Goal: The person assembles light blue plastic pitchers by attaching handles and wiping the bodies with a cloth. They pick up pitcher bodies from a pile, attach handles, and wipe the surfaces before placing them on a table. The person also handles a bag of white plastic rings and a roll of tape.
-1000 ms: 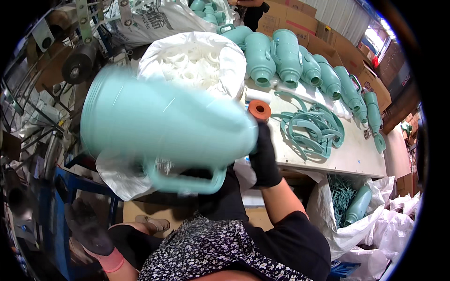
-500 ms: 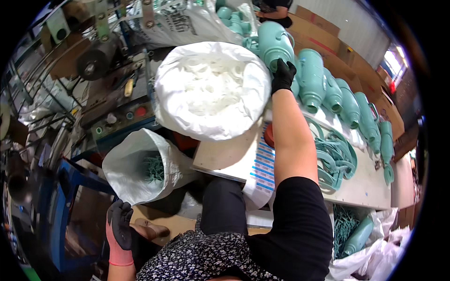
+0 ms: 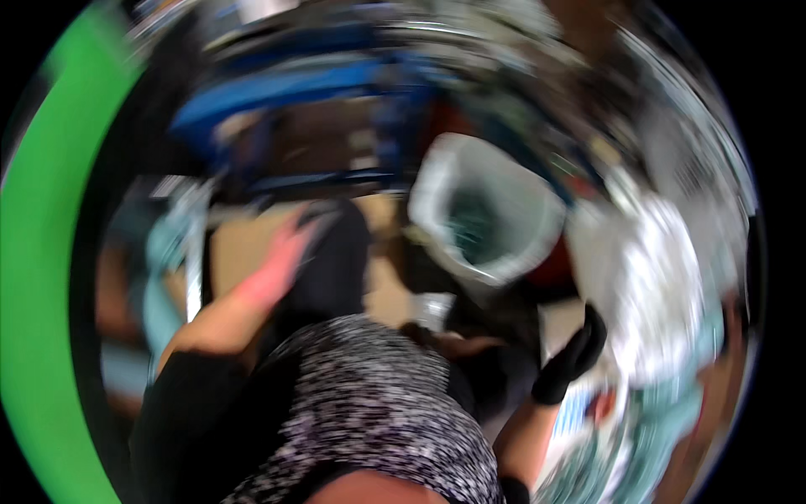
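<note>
The whole view is smeared by motion. My left hand (image 3: 304, 239), in a pink and black glove, is beside my dark-trousered leg; its fingers are too blurred to read. My right hand (image 3: 575, 357), in a black glove, is raised beside the table edge with its fingers stretched upward and nothing visible in it. Between and beyond the hands stands an open white sack (image 3: 529, 189) with green plastic strips (image 3: 472, 225) inside. A large white bag (image 3: 659, 290) is just beyond my right hand.
A blue metal frame (image 3: 285, 88) stands ahead. Cardboard (image 3: 239, 244) lies below it. At the lower right are blurred green plastic pieces (image 3: 579, 475) and a small red thing (image 3: 603, 405). Blurred green items (image 3: 164, 286) are at the left, beside a broad green surface (image 3: 42, 277).
My view has swung left, so the sack and white bag appear farther right. My right hand has come away from the green flask body. My left hand now is by my leg.
</note>
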{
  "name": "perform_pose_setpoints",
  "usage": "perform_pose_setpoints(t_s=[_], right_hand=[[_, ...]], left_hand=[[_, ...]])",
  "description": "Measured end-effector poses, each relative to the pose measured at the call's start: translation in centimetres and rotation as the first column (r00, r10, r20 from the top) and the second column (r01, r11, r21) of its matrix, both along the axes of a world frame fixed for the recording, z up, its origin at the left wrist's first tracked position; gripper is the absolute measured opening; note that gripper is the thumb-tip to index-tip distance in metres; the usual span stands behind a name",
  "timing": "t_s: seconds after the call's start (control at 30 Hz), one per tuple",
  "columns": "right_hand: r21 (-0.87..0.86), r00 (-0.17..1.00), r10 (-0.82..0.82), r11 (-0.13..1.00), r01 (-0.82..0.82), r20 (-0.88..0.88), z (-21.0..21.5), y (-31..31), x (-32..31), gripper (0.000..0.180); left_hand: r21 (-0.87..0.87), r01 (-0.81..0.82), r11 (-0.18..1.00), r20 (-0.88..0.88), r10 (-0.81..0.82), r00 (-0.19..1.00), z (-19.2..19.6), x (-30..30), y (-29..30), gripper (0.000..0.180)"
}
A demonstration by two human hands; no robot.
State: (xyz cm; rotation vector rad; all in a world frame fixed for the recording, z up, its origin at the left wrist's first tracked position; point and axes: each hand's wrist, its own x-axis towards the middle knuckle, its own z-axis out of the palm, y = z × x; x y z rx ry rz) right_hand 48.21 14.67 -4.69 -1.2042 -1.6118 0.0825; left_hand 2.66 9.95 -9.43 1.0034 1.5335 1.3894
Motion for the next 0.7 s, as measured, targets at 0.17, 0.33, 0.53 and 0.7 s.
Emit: perform_pose_setpoints(t_s=[0.17, 0.33, 0.53, 0.7], right_hand=[[-0.42, 0.865, 0.495, 0.769, -0.481, -0.085, -5.6, -3.9, -12.6, 0.026], [-0.59, 0.779, 0.625, 0.644, -0.488, 0.038, -4.6, -3.4, -15.9, 0.027], [-0.679, 0.832, 0.526, 0.677, -0.286, 0.174, -2.6, -2.6, -14.0, 0.028], [-0.708, 0.895, 0.394, 0.692, -0.14, 0.209, -2.2, -2.9, -10.2, 0.029]], left_hand=[[-0.046, -0.44, 0.897, -0.489, 0.364, 0.793, -9.6, -9.4, -10.7, 0.034], [-0.439, -0.711, 0.549, -0.217, 0.704, 0.677, -17.1, -19.6, -25.2, 0.035], [-0.335, -0.745, 0.577, -0.66, 0.421, 0.622, -23.2, -29.1, -25.6, 0.04], [-0.358, -0.768, 0.531, -0.798, 0.253, 0.546, -24.7, -32.2, -22.3, 0.038]])
